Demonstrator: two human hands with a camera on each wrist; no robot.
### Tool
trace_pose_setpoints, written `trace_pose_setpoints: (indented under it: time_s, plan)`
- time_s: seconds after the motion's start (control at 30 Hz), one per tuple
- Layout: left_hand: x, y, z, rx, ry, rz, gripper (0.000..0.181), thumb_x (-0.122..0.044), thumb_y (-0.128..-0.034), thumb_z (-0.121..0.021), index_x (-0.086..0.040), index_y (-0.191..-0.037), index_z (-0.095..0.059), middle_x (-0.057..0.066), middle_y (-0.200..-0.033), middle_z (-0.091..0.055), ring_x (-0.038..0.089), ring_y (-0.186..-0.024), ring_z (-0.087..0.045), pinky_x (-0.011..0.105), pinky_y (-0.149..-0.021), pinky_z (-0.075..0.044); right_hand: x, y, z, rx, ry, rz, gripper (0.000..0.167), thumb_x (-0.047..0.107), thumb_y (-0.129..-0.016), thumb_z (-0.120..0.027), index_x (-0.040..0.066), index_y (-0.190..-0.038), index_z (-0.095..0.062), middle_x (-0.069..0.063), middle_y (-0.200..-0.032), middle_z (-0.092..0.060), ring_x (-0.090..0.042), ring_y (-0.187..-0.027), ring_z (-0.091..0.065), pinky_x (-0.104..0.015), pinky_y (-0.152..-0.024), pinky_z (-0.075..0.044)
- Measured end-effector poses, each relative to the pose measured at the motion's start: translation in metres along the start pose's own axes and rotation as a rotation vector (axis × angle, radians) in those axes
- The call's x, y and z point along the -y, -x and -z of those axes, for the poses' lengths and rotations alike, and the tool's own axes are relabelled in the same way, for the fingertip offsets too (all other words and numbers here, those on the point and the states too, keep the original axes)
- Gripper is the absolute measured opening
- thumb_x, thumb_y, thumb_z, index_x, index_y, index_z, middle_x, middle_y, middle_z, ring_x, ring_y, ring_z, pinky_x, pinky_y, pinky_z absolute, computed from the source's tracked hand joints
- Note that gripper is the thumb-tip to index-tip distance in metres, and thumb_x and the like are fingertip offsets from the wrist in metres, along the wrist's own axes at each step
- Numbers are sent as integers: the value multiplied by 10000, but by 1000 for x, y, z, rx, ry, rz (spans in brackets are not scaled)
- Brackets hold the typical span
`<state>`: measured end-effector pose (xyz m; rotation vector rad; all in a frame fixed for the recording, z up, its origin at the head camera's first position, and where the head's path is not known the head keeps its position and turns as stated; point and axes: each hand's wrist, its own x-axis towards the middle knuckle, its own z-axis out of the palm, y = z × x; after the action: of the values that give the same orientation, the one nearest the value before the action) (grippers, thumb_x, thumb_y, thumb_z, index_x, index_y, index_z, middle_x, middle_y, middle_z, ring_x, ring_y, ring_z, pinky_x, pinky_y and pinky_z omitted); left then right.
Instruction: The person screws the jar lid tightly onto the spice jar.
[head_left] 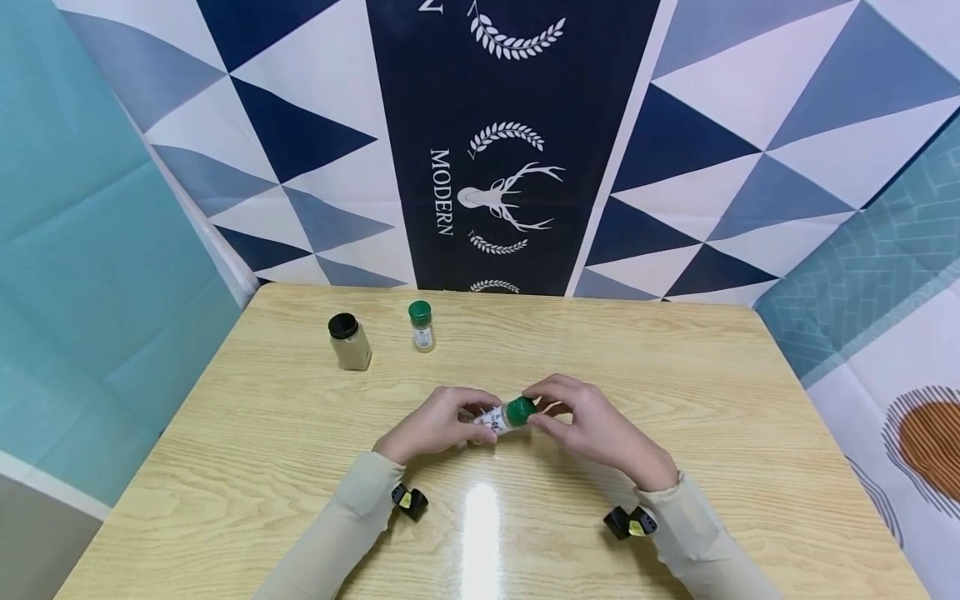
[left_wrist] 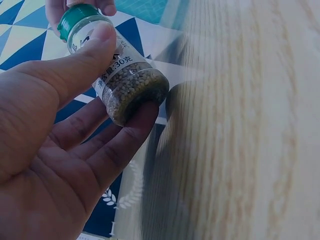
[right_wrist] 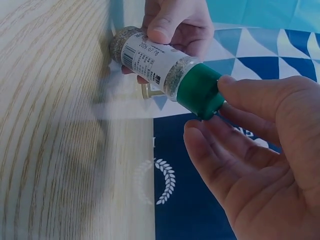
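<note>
A small clear spice jar (head_left: 492, 419) with a white label lies tilted over the table, its green cap (head_left: 521, 411) toward the right. Pale granules fill the lower part of the jar in the left wrist view. My left hand (head_left: 448, 422) grips the jar's body, thumb across the label and fingers beneath. On the other side, my right hand (head_left: 588, 418) pinches the cap between thumb and fingers, as the right wrist view shows (right_wrist: 260, 135). Whether the jar's base touches the tabletop I cannot tell.
Farther back on the wooden table (head_left: 637, 358) stand a second green-capped spice jar (head_left: 423, 336) and, left of it, a larger black-lidded jar (head_left: 352, 350) of beige contents. A patterned cloth (head_left: 495, 125) hangs behind the table's back edge.
</note>
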<state>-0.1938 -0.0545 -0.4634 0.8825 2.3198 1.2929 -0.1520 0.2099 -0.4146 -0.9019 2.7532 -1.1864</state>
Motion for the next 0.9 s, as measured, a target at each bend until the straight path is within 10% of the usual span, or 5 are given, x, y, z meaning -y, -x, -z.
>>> trace_pose_setpoints:
  time_s: [0.6,0.9]
  plan:
    - [-4,-1,0,-8,-50,-30,422,-269,-876,-834,-203,-1278,-727,-64,-1106,-738,59,-942,-651,226,-804,-569,-4,-1,0,-7,11,-111,265,259,-962,-753,89,-1166,-735,-14,-1071,-738,-138,-912,-689,-289,-746,-619]
    - [-1,-1,0,-1,-25,-33,421,-252,-892,-823,-195,-1295,-717,-42,-1115,-738,64,-949,-668,228,-770,-596,-3,0,5,-32,-24,-55,421,269,-972,-741,78,-1335,-649,-139,-1348,-667,-317,-1155,-685,-401,-878,-627]
